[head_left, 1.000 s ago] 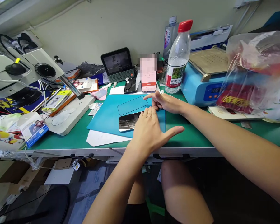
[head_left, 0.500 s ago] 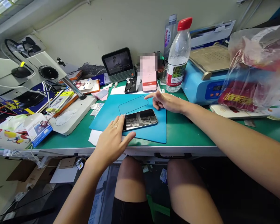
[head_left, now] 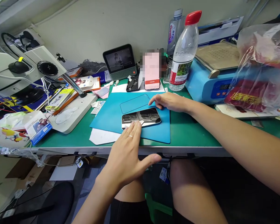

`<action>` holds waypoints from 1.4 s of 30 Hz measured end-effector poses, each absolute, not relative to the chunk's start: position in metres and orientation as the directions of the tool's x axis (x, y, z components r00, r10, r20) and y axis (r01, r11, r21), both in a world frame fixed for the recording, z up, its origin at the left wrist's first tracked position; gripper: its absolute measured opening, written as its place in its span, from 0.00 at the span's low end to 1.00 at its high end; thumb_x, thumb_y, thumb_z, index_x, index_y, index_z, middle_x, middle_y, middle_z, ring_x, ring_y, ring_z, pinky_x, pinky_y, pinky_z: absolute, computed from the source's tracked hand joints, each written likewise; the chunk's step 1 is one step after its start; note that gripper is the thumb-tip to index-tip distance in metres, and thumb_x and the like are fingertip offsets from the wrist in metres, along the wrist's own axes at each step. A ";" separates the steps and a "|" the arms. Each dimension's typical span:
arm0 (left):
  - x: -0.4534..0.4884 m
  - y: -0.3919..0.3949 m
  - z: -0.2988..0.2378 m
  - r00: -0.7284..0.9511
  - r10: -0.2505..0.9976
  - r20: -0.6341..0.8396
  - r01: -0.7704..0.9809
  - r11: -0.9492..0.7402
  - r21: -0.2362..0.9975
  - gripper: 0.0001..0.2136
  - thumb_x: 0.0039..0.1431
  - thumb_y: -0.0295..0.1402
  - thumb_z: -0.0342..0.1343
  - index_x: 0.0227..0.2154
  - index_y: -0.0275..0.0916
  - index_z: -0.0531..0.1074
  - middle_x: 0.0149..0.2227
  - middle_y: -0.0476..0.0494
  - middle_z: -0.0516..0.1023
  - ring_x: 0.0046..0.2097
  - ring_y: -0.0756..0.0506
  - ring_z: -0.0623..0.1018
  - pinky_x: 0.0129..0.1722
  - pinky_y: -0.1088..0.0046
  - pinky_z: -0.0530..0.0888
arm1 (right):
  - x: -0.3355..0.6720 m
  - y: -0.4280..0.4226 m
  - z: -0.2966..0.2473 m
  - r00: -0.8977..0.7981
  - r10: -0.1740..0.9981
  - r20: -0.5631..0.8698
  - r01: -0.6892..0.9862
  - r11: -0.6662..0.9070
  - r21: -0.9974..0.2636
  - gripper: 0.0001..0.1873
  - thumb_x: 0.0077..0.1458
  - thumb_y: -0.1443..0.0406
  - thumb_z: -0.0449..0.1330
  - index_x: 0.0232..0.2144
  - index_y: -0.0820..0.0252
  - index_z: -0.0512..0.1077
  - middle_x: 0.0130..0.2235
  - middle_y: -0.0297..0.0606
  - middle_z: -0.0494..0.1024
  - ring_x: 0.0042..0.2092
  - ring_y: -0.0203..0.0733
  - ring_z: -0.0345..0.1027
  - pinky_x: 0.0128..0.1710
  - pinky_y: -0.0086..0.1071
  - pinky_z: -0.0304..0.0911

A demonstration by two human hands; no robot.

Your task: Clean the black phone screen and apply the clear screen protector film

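Note:
A phone (head_left: 144,116) with a glossy screen lies flat on a blue work mat (head_left: 112,116). My left hand (head_left: 128,152) is open, fingers stretched forward, with the fingertips at the phone's near edge. A ring shows on one finger. My right hand (head_left: 169,102) rests flat on the mat just behind the phone's right end, fingers extended and holding nothing.
A microscope stand (head_left: 67,113) sits left. A small screen (head_left: 120,60), a propped phone (head_left: 152,71) and water bottles (head_left: 184,53) line the back. A blue heating machine (head_left: 212,71) and a plastic bag (head_left: 261,68) are at right. The green bench's edge (head_left: 191,146) runs in front.
My left hand swept left off the phone, then came back right to its near edge. The phone's screen is now uncovered. My right hand stayed beside the phone.

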State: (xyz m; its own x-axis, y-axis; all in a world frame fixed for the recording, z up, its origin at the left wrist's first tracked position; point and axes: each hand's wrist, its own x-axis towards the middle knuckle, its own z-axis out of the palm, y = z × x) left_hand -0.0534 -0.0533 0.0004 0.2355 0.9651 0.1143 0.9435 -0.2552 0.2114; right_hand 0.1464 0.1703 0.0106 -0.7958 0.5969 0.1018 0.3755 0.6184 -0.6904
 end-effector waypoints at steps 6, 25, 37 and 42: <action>-0.008 -0.026 0.006 0.280 0.951 0.129 0.909 -0.306 0.283 0.51 0.64 0.67 0.46 0.73 0.25 0.53 0.74 0.27 0.55 0.76 0.33 0.55 0.74 0.52 0.58 | 0.156 0.173 0.019 -0.856 0.513 -0.064 0.445 0.668 -0.597 0.41 0.45 0.35 0.67 0.52 0.57 0.78 0.37 0.38 0.75 0.37 0.45 0.68 0.36 0.37 0.59; -0.079 -0.046 -0.006 0.060 0.994 0.095 0.982 -0.076 0.174 0.42 0.73 0.58 0.36 0.75 0.26 0.48 0.75 0.28 0.52 0.76 0.33 0.54 0.74 0.47 0.57 | 0.160 0.170 0.020 -0.877 0.464 -0.121 0.448 0.703 -0.552 0.46 0.42 0.41 0.71 0.58 0.60 0.72 0.44 0.41 0.71 0.44 0.51 0.67 0.44 0.40 0.62; -0.002 0.019 0.015 0.194 0.978 0.080 0.944 -0.208 0.256 0.46 0.68 0.63 0.46 0.72 0.24 0.55 0.73 0.27 0.60 0.76 0.32 0.57 0.73 0.53 0.58 | 0.159 0.170 0.018 -0.865 0.492 -0.097 0.449 0.675 -0.585 0.38 0.40 0.44 0.73 0.48 0.59 0.71 0.40 0.37 0.70 0.40 0.47 0.64 0.40 0.39 0.63; 0.017 0.015 0.009 0.150 0.980 0.130 0.956 -0.177 0.233 0.49 0.67 0.65 0.43 0.71 0.20 0.55 0.73 0.23 0.59 0.76 0.32 0.57 0.74 0.54 0.55 | 0.160 0.167 0.016 -0.838 0.541 -0.079 0.474 0.647 -0.598 0.47 0.40 0.42 0.72 0.57 0.58 0.68 0.46 0.42 0.72 0.44 0.51 0.67 0.43 0.41 0.66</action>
State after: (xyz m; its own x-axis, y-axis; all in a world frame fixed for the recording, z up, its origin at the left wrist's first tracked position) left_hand 0.0175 0.0149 0.0087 0.1500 0.9801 0.1303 0.9561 -0.1773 0.2331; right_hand 0.1604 0.1671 0.0158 -0.8376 0.5406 -0.0789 0.4737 0.6466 -0.5980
